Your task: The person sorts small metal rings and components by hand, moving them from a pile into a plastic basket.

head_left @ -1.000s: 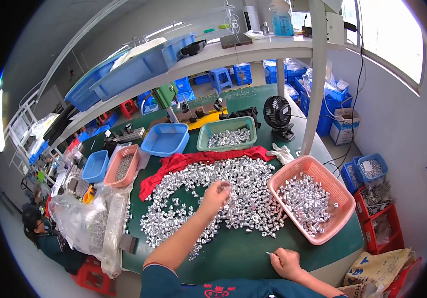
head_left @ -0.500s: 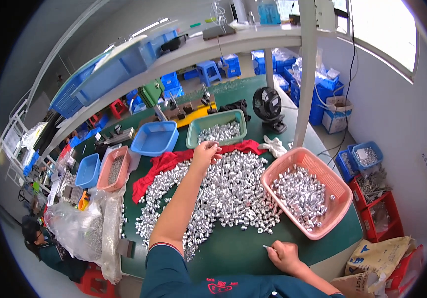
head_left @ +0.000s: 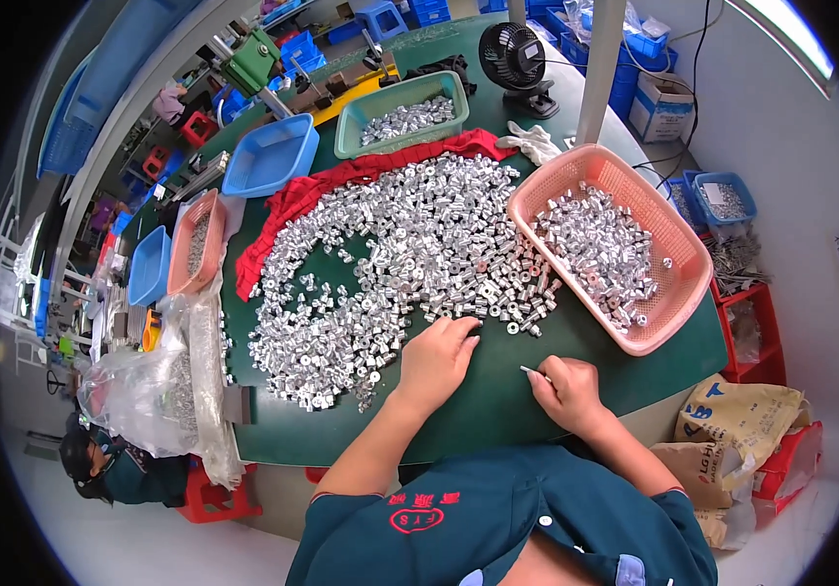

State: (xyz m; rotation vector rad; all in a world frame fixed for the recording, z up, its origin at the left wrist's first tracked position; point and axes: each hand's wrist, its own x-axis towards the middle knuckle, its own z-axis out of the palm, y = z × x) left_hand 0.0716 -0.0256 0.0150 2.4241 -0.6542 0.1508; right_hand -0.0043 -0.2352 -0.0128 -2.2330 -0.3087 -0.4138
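Red lettering and an oval badge [head_left: 417, 520] mark the chest of the dark shirt [head_left: 497, 479], on the wearer's side of the big pink basket [head_left: 673, 234]. To the right of the basket and nearer the wearer, I get a tan sack [head_left: 746, 410] with large blue letters and some smaller print. On the wall [head_left: 805, 244] farther right of the basket runs a column of dark characters. The white label [head_left: 713, 194] in the blue bin [head_left: 732, 218] beyond the basket's right side is too small for me to read.

The metal parts [head_left: 439, 234] lie in a wide, loose heap left of the basket, with more inside it. They are short, shiny silver cylinders, many with a round hole in the end, tumbled at all angles. A red cloth [head_left: 287, 210] borders the heap's far side.

Left of the basket, at the heap's near edge, I have the left hand [head_left: 444, 361] with fingers part-curled; I can't tell whether it holds anything. Just short of the basket's near side, the right hand [head_left: 571, 391] is curled tight around a small pale piece [head_left: 527, 369], its tip poking out leftward.
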